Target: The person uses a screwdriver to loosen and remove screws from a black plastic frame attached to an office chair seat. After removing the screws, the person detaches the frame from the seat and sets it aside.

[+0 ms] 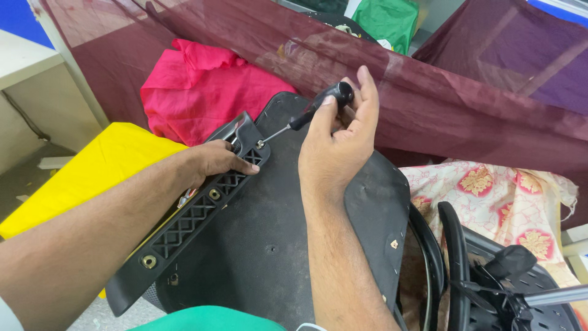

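Nearest, the upturned black chair seat (288, 245) lies flat, its underside facing up, with a black latticed armrest bracket (196, 214) laid along its left edge. The left hand (214, 160) presses down on the bracket's upper end, fingers closed over it. Just right, the right hand (337, 141) has its grip wrapped around the black handle of a screwdriver (309, 113), whose tip meets a screw on the bracket. Behind lie yellow cloth (98, 171), red cloth (202, 92) and maroon fabric (429, 86).
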